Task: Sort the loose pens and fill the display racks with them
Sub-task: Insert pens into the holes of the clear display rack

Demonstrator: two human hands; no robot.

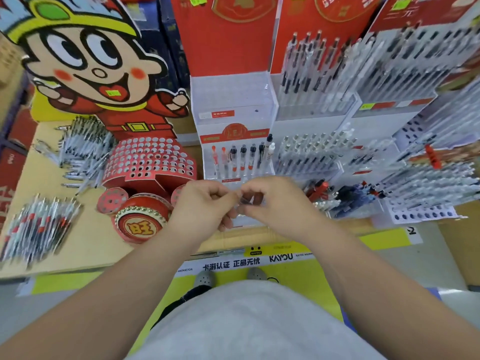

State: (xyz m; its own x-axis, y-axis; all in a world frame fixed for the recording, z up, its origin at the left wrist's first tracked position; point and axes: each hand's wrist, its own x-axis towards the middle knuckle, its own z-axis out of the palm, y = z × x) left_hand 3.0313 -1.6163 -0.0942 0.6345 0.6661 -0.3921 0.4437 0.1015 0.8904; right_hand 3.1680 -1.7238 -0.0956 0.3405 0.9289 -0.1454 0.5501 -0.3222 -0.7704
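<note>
I see left hand (205, 203) and right hand (279, 201) pinching 1 blurred clear plastic pen (248, 201); slipping, it may fall off the tan counter (85, 242).

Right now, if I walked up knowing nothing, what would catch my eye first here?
The big-eyed cartoon boy cutout at upper left dominates, above its red perforated rack. At centre, the left hand and right hand pinch a small clear item, too blurred to name. Packed pen racks fill the right side.
</note>
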